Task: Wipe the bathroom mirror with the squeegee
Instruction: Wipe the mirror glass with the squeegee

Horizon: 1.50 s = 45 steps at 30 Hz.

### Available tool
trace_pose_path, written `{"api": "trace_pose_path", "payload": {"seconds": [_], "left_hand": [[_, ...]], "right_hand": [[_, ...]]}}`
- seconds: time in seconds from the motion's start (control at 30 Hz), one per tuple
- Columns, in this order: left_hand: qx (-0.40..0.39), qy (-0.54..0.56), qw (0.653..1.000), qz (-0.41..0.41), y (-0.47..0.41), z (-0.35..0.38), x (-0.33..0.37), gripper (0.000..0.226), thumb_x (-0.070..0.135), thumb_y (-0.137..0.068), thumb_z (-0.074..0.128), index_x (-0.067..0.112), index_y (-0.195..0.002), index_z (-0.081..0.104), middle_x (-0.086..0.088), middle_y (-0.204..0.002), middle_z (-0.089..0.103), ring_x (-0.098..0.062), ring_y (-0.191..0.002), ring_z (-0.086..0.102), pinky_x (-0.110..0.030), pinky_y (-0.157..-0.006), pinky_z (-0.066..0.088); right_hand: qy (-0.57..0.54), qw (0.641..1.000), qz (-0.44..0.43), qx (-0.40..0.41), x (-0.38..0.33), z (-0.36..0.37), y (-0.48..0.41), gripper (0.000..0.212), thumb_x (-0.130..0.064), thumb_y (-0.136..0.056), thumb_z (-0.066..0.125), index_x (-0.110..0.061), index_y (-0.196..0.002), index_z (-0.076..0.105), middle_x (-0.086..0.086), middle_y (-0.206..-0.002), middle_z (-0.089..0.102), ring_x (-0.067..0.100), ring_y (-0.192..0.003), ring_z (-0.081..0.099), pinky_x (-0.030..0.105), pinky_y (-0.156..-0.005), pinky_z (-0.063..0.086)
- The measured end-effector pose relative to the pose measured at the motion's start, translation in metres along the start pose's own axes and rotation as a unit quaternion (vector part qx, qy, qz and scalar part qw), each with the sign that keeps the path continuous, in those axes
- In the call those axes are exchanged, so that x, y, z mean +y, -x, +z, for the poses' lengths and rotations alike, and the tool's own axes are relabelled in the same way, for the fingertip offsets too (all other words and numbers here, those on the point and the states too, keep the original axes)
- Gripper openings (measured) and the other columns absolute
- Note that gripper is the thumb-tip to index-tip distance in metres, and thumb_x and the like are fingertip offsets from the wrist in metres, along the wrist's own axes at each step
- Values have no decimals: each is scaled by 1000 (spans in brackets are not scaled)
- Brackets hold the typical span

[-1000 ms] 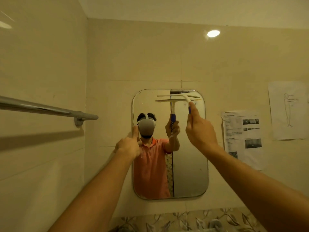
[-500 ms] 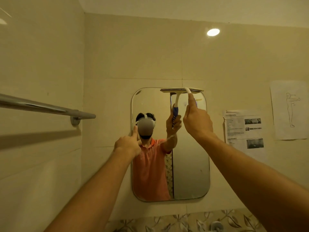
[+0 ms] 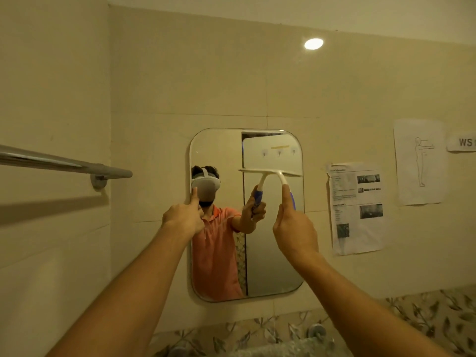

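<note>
A rounded rectangular mirror [image 3: 273, 253] hangs on the beige tiled wall. My right hand [image 3: 295, 228] grips the blue handle of a white squeegee [image 3: 282, 176], index finger stretched along its neck. The squeegee's blade lies flat against the glass, across the right half, roughly a quarter of the way down from the top edge. My left hand [image 3: 184, 217] rests at the mirror's left edge with the thumb up on the rim, fingers curled, holding nothing. The glass reflects a person in an orange shirt and the squeegee.
A metal towel bar [image 3: 64, 163] juts from the left wall at mirror height. Printed sheets [image 3: 356, 207] and a figure drawing [image 3: 419, 161] are taped to the wall on the right. Below runs a leaf-patterned tile band [image 3: 425, 320] with tap fittings [image 3: 316, 329].
My right hand has pulled the squeegee down from the mirror's top edge to about a quarter of the way down. My left hand stays at the left edge.
</note>
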<state>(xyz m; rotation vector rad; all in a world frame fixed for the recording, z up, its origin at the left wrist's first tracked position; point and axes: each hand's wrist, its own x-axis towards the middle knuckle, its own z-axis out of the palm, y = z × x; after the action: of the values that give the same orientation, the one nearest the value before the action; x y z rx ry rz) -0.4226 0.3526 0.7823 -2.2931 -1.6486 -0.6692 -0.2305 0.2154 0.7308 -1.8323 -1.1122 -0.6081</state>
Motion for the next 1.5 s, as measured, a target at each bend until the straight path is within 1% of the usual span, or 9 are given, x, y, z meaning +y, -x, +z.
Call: {"api": "trace_pose_path", "payload": {"seconds": [0.23,0.37,0.43,0.53,0.63,0.8,0.93,1.1,1.5], "left_hand": [[-3,22,1000,-2,2,1,-1,87,27,-96,48,36,-157,-13,-12,-109,61,-28,-97,59,-37,-84,52],[-6,23,1000,-4,3,0,0,86,27,-97,46,36,-157,-14,-13,-118,61,-27,-97,59,-37,-87,52],[-8,26,1000,-3,3,-1,0,86,26,-96,47,36,-157,-14,-13,-119,61,-25,-92,56,-37,-86,52],[-9,28,1000,-3,2,-1,0,88,25,-95,49,36,-157,-13,-12,-120,61,-26,-100,59,-37,-87,53],[-3,25,1000,-2,2,0,-1,90,26,-95,51,36,-157,-13,-12,-119,61,-27,-103,61,-37,-86,55],[8,30,999,14,3,1,-2,87,25,-96,48,33,-158,-13,-10,-119,61,-22,-90,58,-37,-85,55],[12,34,999,13,-1,3,-3,89,26,-94,50,34,-158,-10,-11,-119,61,-26,-102,60,-38,-87,55],[18,34,999,16,-5,6,-6,90,26,-93,51,35,-158,-10,-12,-112,61,-26,-97,60,-39,-85,56],[3,17,1000,2,-6,4,-3,88,28,-97,50,33,-158,-14,-13,-124,60,-30,-105,61,-39,-85,54]], "right_hand": [[10,999,15,-42,24,10,41,76,-26,-109,35,-36,-157,-22,2,-72,58,15,-59,60,30,-54,56],[-18,999,7,-44,27,-2,39,66,-31,-110,31,-38,-160,-12,0,-69,58,13,-56,56,30,-51,53],[-55,998,-11,-25,19,-15,29,62,-33,-110,30,-39,-161,-5,0,-66,57,13,-51,53,31,-48,51],[-91,995,-44,17,-6,-39,0,60,-32,-110,32,-36,-162,3,1,-64,53,11,-49,47,32,-46,49],[-71,994,-83,29,-38,-57,-35,61,-26,-111,35,-34,-162,4,-2,-63,49,10,-49,45,24,-44,37],[-28,993,-113,32,-72,-62,-75,64,-23,-110,37,-33,-162,1,1,-68,48,13,-54,48,23,-45,32],[-12,994,-104,15,-78,-55,-95,63,-24,-110,38,-34,-162,3,3,-72,48,15,-57,50,26,-46,34],[-10,996,-89,13,-69,-36,-92,68,-22,-109,39,-33,-162,-4,12,-82,60,20,-60,58,30,-50,48],[9,997,-77,-2,-38,-11,-31,69,-24,-110,36,-30,-161,-9,4,-72,52,14,-55,52,26,-50,44]]}}
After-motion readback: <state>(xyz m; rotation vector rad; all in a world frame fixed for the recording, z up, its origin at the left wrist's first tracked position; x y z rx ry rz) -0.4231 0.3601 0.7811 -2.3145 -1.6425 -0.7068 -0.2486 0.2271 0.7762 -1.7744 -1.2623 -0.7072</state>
